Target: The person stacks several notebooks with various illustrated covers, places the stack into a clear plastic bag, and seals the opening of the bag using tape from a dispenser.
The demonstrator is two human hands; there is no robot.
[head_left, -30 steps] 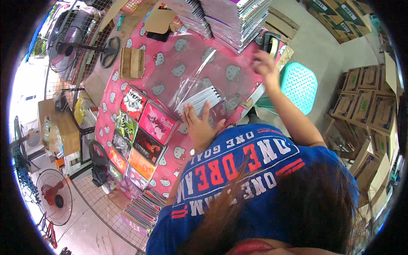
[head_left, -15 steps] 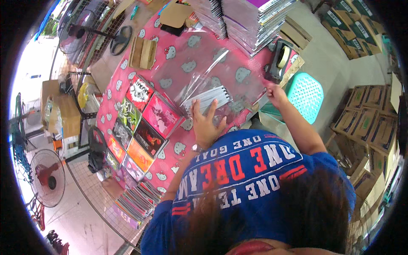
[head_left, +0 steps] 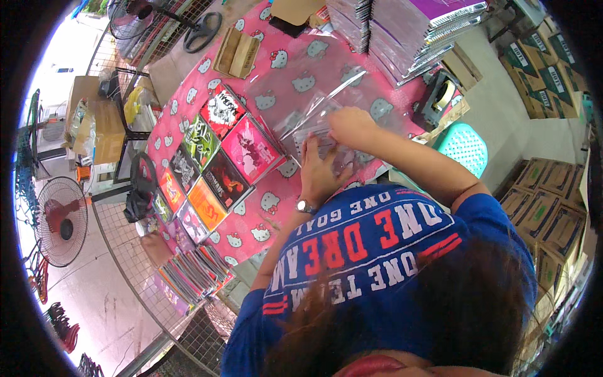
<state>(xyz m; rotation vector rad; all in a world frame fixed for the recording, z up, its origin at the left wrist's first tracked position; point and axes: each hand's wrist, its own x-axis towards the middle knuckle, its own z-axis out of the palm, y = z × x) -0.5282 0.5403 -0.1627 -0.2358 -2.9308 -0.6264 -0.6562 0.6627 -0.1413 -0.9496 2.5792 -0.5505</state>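
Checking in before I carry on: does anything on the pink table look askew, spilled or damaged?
Nothing stands out. Both hands, left hand and right hand, rest on a clear plastic sleeve lying on the pink table. The colourful booklets overlap in a slanted row, and the notebook stacks stand upright. No spill or damage is visible.

Both arms reach forward from a blue short-sleeved shirt, bare from the sleeve down. The left hand [head_left: 317, 173] lies palm down with fingers spread and extended forward, a wristwatch on the wrist just behind it; its grip is flat and pressing, not curled around anything. The right hand [head_left: 352, 125] sits just ahead of and beside the left grip, knuckles up, fingers curled down in a loose pinching grip. The right forearm runs back at a slant, elbow bent, well out from the left one.
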